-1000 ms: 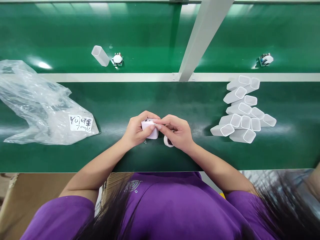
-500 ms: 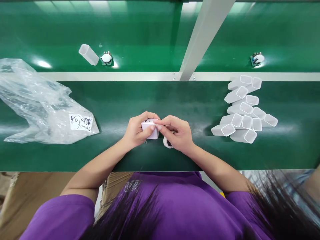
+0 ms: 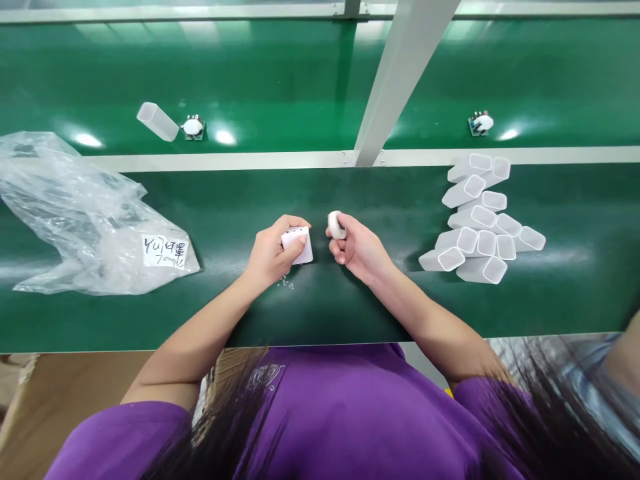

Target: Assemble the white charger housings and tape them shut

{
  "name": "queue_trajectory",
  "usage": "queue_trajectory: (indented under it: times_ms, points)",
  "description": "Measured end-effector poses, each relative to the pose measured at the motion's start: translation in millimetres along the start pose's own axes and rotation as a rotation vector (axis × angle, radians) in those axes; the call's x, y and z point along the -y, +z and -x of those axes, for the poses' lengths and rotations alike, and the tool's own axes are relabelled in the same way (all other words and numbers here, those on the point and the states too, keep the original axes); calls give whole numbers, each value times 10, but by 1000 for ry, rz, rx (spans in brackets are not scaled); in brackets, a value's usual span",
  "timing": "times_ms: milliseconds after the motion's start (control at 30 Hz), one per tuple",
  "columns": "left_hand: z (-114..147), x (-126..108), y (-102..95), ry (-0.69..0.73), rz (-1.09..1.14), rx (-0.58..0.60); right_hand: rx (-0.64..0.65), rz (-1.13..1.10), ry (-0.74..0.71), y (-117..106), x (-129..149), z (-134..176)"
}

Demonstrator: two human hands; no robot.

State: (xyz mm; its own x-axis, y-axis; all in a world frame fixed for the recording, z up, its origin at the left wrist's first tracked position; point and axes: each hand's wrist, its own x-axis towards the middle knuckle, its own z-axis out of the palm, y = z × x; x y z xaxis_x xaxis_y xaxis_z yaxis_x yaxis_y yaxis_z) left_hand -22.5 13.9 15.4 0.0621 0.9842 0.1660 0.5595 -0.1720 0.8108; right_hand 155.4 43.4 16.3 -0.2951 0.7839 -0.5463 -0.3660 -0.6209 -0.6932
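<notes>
Near the middle of the green bench, my left hand (image 3: 274, 252) is closed around a small white box-shaped plastic piece (image 3: 303, 249) with dark marks along its upper edge. My thumb lies across its face. To the right and apart from it, my right hand (image 3: 361, 248) pinches a small white ring-shaped roll (image 3: 335, 225) between thumb and fingers. Several tiny clear bits (image 3: 286, 283) lie on the bench just below my left hand.
A clear plastic bag (image 3: 125, 253) with a handwritten label lies at left. Several frosted square tubes (image 3: 475, 220) are piled at right. Beyond the metal rail (image 3: 225, 161) sit one tube (image 3: 158, 122) and two small circuit boards with white domes (image 3: 193, 127) (image 3: 481, 124). A slanted metal post (image 3: 390, 87) rises behind.
My hands have moved apart. The right hand has left the white piece and now holds the roll up at its fingertips. The tiny bits below my left hand show more fully.
</notes>
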Motion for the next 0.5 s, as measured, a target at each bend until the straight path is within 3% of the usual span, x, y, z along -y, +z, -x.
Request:
queue_trajectory:
  times_ms: [167, 367, 500]
  points:
    - [14, -29, 5, 59, -64, -4, 170, 328, -340, 6, -104, 164]
    - [45, -54, 14, 51, -90, 1, -21, 752, -741, -11, -202, 247]
    - [52, -45, 38, 46, -62, 0, -32, 895, -943, -23, -249, 239]
